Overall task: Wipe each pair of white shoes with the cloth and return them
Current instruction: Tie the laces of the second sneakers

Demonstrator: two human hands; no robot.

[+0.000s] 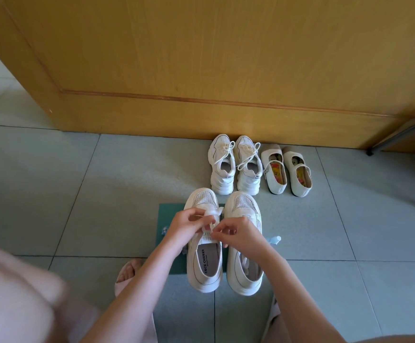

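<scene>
White cloth (212, 213), bunched in the left hand (189, 226) and seemingly pinched by the right hand (241, 233), sits on the left shoe (205, 268), which lies on the green mat (168, 219), toe pointing away towards the door (201, 70).

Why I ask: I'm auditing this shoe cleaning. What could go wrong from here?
1. Both the left hand and right hand pinch white material, cloth or lace unclear, over the left sneaker; a hard tug may drag that shoe off the green mat.
2. The pale-blue bottle lies right beside the right sneaker, near the right forearm; a sweep could knock it away.
</scene>
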